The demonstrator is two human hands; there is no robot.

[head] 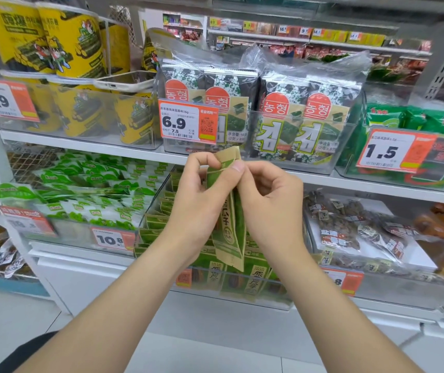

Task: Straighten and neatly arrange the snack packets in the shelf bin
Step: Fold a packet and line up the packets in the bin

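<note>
Green and tan, the snack packet (229, 230) stands upright between my hands, just above the front edge of the clear shelf bin (215, 288) on the lower shelf. Both hands close on its top end. My left hand (199, 195) pinches the upper left corner between thumb and fingertips, and my right hand (269, 205) pinches the same end from the right, thumb pressed flat on the seal. The packet's lower end hangs over the matching packets (159, 219) in the bin, which stand in rows along the bin's left wall and lean against its front wall.

Left of that bin lie green-and-white packets (89, 195), with a 10.8 price tag (110, 239) at the shelf's front edge. To the right sit bags of brown snacks (350, 224).

On the shelf above, seaweed packs (282, 117) stand in a clear bin behind a 6.9 price tag (188, 122). Yellow tubs (67, 49) fill the left end, and green packs (404, 119) with a 1.5 price tag (393, 150) fill the right end.
</note>
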